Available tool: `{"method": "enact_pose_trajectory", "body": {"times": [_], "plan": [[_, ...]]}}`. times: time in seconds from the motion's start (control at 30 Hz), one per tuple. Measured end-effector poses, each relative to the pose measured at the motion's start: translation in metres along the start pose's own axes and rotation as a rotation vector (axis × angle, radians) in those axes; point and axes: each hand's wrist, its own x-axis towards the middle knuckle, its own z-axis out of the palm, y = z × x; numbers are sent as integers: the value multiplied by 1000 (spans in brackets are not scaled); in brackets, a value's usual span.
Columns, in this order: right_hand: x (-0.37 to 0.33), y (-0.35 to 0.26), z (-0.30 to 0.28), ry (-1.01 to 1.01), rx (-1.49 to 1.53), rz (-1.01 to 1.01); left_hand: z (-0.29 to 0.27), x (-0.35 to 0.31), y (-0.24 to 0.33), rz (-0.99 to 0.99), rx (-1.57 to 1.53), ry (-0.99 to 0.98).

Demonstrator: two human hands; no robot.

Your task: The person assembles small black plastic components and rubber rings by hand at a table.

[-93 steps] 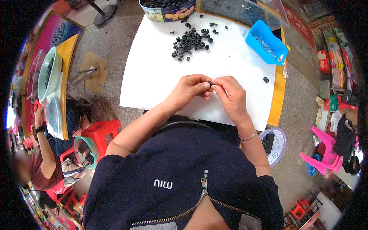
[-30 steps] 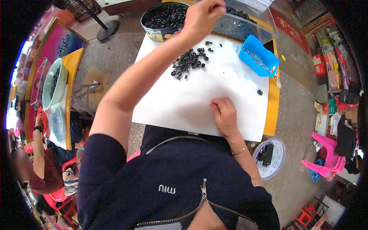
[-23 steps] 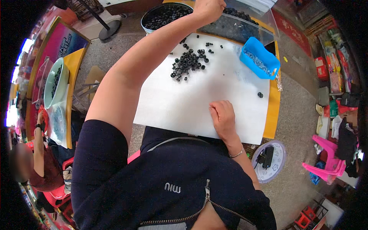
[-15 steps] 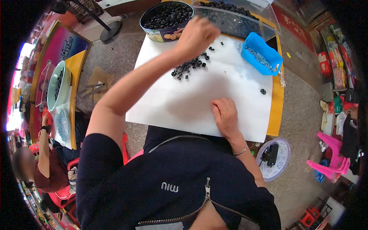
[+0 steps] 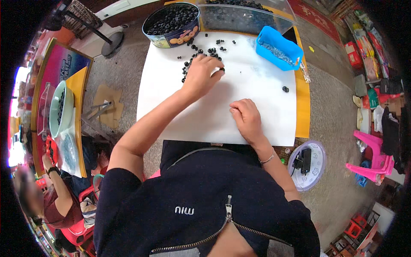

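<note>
My left hand (image 5: 200, 78) reaches over a loose scatter of black beads (image 5: 212, 51) on a white sheet (image 5: 171, 118). Its thumb and forefinger curve together around a small black bead (image 5: 221, 70) at their tips; the other fingertips bend down over the scatter. On the sheet's near right part rests my right hand (image 5: 248, 121), fingers curled in and thumb against the forefinger; whatever may be inside is hidden. A round tin (image 5: 184, 39) full of black beads stands at the far left of the sheet.
Behind the sheet is a clear plastic box (image 5: 239, 19) of black beads. A blue tray (image 5: 280, 63) of small clear pieces sits at the far right, with two stray black beads (image 5: 285, 89) nearer me. Another person sits by a side table (image 5: 81, 81) at left.
My left hand has come back from beside the tin and box, down onto the scattered beads, and its fingers have spread from a closed shape. My right hand stays on the sheet.
</note>
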Motion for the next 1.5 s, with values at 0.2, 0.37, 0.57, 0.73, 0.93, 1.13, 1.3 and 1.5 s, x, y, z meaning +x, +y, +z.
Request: {"method": "enact_pose_trajectory", "body": {"times": [0.2, 0.37, 0.57, 0.73, 0.93, 1.13, 1.3, 1.5], "plan": [[21, -30, -11, 177, 236, 162, 1, -39, 44, -619, -977, -272], [21, -19, -5, 182, 140, 49, 10, -52, 44, -763, -1186, -276], [30, -1, -20, 97, 253, 185, 20, -55, 39, -868, -1367, -181], [54, 65, -48, 298, -609, 190, 19, -55, 39, -884, -1461, -152], [53, 86, -45, 229, -558, 274, 23, -61, 27, -819, -1622, -153], [47, 47, -35, 222, 163, 460, 23, -63, 23, -811, -1647, -150], [43, -6, -24, 112, 456, 496, 21, -55, 30, -843, -1585, -163], [46, -23, -9, 68, 312, 264, 27, -64, 21, -758, -1643, -145]]}}
